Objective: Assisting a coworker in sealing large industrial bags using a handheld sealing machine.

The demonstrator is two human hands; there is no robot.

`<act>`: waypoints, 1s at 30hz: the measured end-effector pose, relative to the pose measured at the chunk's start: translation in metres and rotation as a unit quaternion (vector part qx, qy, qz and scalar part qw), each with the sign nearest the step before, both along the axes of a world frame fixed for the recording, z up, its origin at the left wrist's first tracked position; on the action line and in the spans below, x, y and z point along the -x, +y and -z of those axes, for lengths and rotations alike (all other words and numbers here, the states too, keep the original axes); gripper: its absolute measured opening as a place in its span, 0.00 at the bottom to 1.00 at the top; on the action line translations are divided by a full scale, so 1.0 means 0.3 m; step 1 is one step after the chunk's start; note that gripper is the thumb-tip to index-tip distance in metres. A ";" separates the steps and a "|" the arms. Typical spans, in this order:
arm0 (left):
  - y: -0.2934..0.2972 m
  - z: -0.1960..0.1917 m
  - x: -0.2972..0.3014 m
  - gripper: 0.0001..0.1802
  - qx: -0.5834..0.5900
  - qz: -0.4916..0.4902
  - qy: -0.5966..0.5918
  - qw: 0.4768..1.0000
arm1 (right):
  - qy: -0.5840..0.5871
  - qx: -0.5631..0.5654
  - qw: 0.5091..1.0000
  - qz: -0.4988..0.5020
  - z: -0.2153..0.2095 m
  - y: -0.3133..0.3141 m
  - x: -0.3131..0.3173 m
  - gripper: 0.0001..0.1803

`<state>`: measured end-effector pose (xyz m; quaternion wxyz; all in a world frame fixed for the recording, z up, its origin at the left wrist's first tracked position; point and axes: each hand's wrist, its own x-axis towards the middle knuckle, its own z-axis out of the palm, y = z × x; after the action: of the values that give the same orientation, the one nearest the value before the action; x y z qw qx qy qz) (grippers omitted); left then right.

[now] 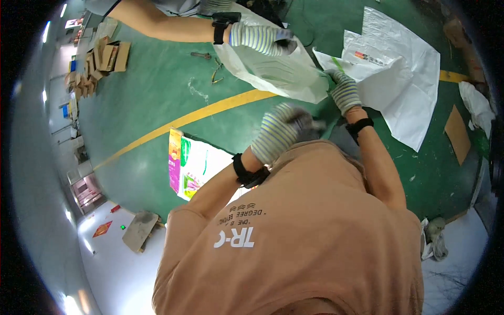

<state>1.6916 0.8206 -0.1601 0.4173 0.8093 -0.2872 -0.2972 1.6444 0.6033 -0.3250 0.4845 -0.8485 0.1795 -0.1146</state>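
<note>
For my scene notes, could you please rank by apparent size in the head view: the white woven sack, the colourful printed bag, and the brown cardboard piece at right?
1. White woven sack, largest.
2. Colourful printed bag.
3. Brown cardboard piece, smallest.
The fisheye rim may shrink the cardboard.

Cardboard pieces [102,58] (stacked) and pliers [216,73] lie on green floor [157,100].

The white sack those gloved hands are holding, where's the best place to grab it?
Probably the near edge of the white sack, by the right hand. It lies limp and flat on the green floor, so pinch the loose edge from your side, opposite the other person's hand.
</note>
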 end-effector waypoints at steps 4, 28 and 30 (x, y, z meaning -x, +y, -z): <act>-0.005 -0.094 -0.093 0.05 0.153 -0.165 -0.111 0.968 | 0.037 0.102 0.994 -0.021 -0.017 0.026 -0.023 0.20; -0.035 0.076 -0.194 0.18 -0.072 -0.138 0.248 0.956 | 0.036 0.095 0.986 -0.135 0.003 0.208 -0.132 0.18; 0.020 0.084 -0.209 0.20 -0.078 -0.078 0.272 0.956 | 0.006 0.125 0.982 -0.140 0.015 0.220 -0.128 0.18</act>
<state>1.7543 0.8266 -0.1853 0.4368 0.7477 -0.0744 -0.4946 1.6826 0.6694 -0.3294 0.3846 -0.9199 0.0459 -0.0616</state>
